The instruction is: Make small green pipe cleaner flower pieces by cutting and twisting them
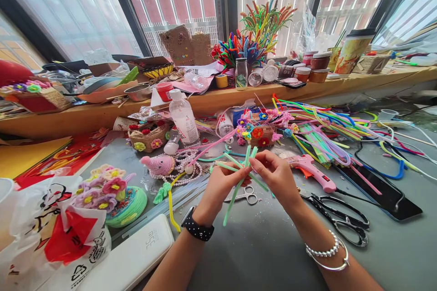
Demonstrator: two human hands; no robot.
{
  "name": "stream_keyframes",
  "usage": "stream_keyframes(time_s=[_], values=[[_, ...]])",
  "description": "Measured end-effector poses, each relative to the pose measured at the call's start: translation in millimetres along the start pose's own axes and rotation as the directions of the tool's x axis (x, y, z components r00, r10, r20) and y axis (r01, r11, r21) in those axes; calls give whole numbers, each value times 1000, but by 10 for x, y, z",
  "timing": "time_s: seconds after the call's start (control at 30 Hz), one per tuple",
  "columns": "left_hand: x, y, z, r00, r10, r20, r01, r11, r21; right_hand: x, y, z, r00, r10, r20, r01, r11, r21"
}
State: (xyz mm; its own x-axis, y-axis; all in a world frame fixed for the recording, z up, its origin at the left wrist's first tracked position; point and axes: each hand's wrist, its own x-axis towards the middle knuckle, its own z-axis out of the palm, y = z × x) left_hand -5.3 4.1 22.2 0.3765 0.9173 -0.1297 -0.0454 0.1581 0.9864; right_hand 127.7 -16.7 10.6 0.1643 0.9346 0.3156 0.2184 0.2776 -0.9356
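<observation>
Several light green pipe cleaners [232, 203] cross one another in a star-like bunch above the table. My left hand [223, 184] pinches them from the left, near the crossing. From the right, my right hand [276, 173] has thumb and fingertips closed on the same bunch. Their exact joining point is partly hidden by my fingers. Below the hands lie small silver scissors [251, 196]. A pink glue gun [314, 173] rests to the right of my right hand, with large black-handled scissors [341, 218] near that forearm.
A white power bank [146, 248] and crocheted flowers on a green base [128, 209] lie left. A clear bottle [184, 118] stands behind a pearl string [194, 175]. Loose coloured pipe cleaners [327, 132] and a black phone [385, 195] occupy the right. Behind runs a cluttered ledge [205, 100].
</observation>
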Motion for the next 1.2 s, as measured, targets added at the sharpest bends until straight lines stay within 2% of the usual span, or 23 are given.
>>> stream_keyframes(time_s=[0.27,0.47,0.8,0.93,1.07,1.2], values=[[-5,-5,3,999,-31,-14,31,999,-26,0,27,-11,999,-26,23,26,999,-25],[-19,-2,20,998,19,-58,-23,996,-80,0,5,-8,999,-14,43,14,1000,-2],[-28,8,41,997,20,-73,-23,999,-37,5,86,1,997,75,9,-75,991,113],[-32,11,27,999,-15,-41,12,997,-70,11,98,-13,997,70,32,-74,988,134],[-27,15,9,1000,1,0,-1,998,-70,16,91,-17,997,47,58,-54,990,128],[-29,26,9,1000,-23,-5,22,992,-124,17,65,-6,996,72,62,-81,982,169]])
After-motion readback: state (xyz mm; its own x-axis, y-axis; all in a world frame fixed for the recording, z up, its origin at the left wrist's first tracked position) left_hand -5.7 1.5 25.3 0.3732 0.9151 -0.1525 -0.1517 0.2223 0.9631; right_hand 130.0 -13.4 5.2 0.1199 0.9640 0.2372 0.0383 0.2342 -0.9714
